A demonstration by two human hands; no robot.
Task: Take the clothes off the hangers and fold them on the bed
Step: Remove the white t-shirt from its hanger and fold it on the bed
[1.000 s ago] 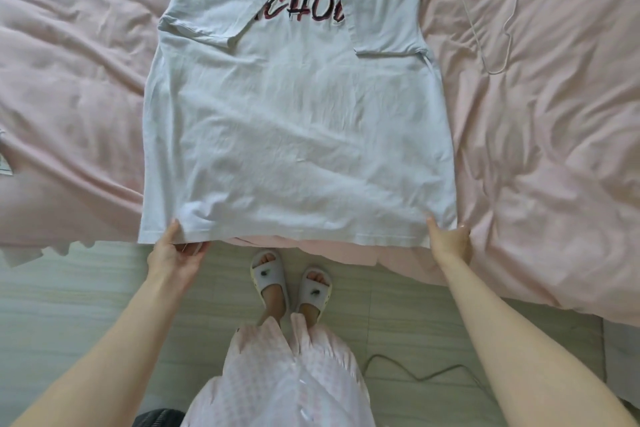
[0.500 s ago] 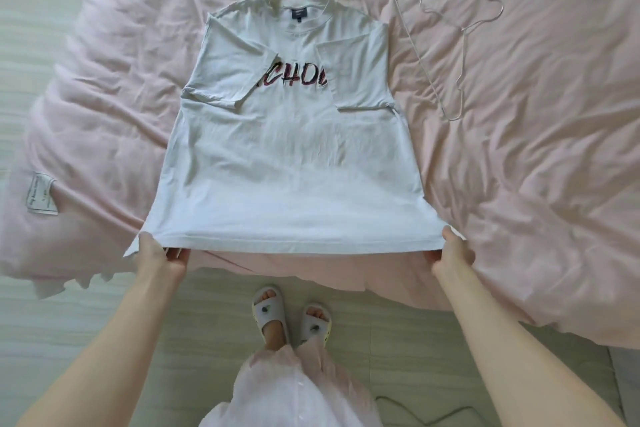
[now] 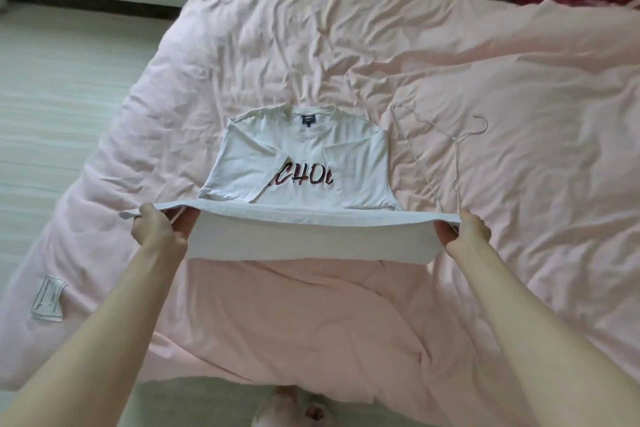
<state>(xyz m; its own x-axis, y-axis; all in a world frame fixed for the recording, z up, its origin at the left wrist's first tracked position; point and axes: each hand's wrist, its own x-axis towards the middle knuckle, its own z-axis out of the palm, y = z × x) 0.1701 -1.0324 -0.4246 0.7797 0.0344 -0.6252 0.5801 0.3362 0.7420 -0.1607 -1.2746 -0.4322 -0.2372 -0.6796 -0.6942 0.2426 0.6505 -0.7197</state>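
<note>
T-shirt [image 3: 304, 152] print half-covered, fingers [image 3: 441, 230] under hem

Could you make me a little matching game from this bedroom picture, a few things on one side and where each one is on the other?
Things:
1. white T-shirt
2. wire hanger
3. left hand
4. white label

Places:
A. sewn on the pink duvet, near its left edge
B. bare on the duvet, right of the shirt
C. spread mid-bed, sleeves folded in
D. gripping the shirt's left hem corner

Pairs: 1-C, 2-B, 3-D, 4-A

White T-shirt [image 3: 304, 156] on pink bed [image 3: 485, 80], sleeves folded in, hem lifted, wire hanger [image 3: 429, 156] beside
</note>
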